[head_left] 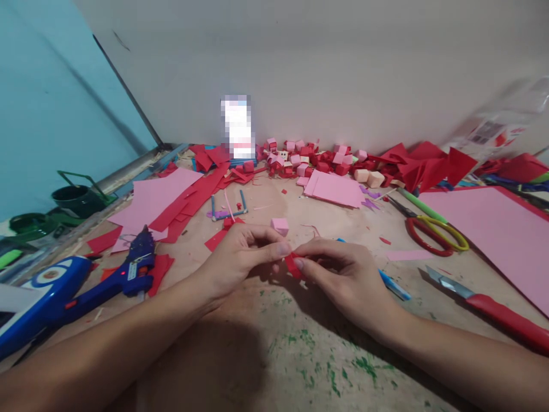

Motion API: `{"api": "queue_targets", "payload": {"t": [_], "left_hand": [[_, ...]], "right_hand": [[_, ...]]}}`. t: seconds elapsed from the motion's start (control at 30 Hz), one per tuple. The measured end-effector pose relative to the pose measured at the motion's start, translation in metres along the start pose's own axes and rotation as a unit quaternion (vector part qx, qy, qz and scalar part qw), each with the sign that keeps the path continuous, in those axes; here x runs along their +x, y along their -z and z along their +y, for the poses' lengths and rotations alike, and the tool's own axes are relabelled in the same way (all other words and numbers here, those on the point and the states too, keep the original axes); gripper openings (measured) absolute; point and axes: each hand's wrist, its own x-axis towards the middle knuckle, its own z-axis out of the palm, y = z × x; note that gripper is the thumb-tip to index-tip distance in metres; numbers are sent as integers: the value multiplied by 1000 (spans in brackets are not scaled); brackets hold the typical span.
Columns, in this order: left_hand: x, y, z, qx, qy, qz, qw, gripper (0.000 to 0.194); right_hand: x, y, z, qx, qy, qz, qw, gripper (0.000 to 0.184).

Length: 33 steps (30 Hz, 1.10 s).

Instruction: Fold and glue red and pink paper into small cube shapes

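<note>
Between my two hands is a small folded piece of red paper (294, 266), low over the middle of the table. My right hand (338, 266) pinches it between thumb and fingers. My left hand (251, 254) has thumb and forefinger pressed together at the paper's left edge; whether its fingertips grip the paper or only touch it is hard to see. Just behind my fingertips sits a small pink paper cube (279, 226). A blue pen-like tool (393, 285) lies partly hidden behind my right hand.
Left lies a blue glue gun (137, 269) by pink sheets (158, 194). Right are scissors (437, 232), a red-handled utility knife (484, 306) and a large pink sheet (493, 229). Along the wall are heaped small red and pink cubes (295, 157) and a lit phone (238, 129).
</note>
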Motion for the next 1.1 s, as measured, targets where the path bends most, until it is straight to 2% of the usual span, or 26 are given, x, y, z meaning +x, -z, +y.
{"api": "queue_targets", "payload": {"t": [0.13, 0.2, 0.27, 0.37, 0.47, 0.67, 0.77, 0.9, 1.0, 1.1], "left_hand": [[0, -2, 3, 27, -26, 14, 999, 29], [-1, -3, 7, 38, -64, 40, 996, 20], [-2, -4, 12, 63, -114, 52, 990, 21], [-4, -2, 17, 115, -180, 6, 977, 25], [-4, 1, 18, 150, -208, -21, 966, 24], [-2, -1, 14, 146, -181, 12, 973, 16], [-3, -4, 12, 110, -145, 26, 983, 15], [-3, -6, 11, 86, -97, 44, 991, 13], [0, -6, 10, 56, -99, 67, 991, 10], [2, -5, 8, 31, -76, 71, 994, 18]], "right_hand": [[1, 1, 1, 0, -24, 3, 1000, 16], [2, 2, 1, -10, -42, 20, 999, 17], [4, 2, 0, -19, -60, 34, 997, 16], [5, 3, 0, -19, -67, 51, 996, 17], [6, 3, -1, -15, -61, 57, 996, 18], [5, 2, 0, -9, -55, 49, 997, 17], [5, 2, 2, 2, -49, 53, 997, 15], [6, 4, 1, 16, -45, 21, 999, 16], [5, 6, 0, 76, -36, -2, 996, 13], [4, 7, 2, 169, -34, -9, 985, 14]]}}
